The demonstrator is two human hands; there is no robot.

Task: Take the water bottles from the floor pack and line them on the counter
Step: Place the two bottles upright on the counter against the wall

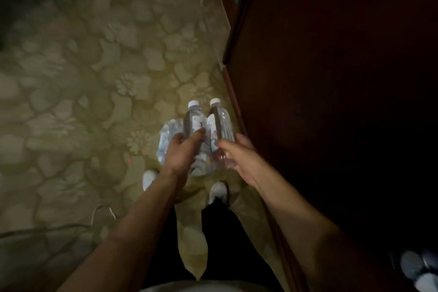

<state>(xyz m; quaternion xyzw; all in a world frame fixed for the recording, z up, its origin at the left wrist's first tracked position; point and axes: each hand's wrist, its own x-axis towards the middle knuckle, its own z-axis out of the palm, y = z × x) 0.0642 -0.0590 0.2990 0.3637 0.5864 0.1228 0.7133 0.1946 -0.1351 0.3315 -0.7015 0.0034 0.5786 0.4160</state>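
The left hand [183,149] grips 1 water bottle [194,121] and the right hand [237,152] grips a 2nd bottle [220,123], each hand wrapped round the lower body so the white caps point away from the person, which looks like a 2-at-a-time carry straight above the floor pack [169,142] on the patterned carpet [83,78]. Just right of the pack rises the dark wooden cabinet [331,78], presumably the counter's front, its edge close beside the right-hand bottle, so I judge the free room lies left of the pack and upward.
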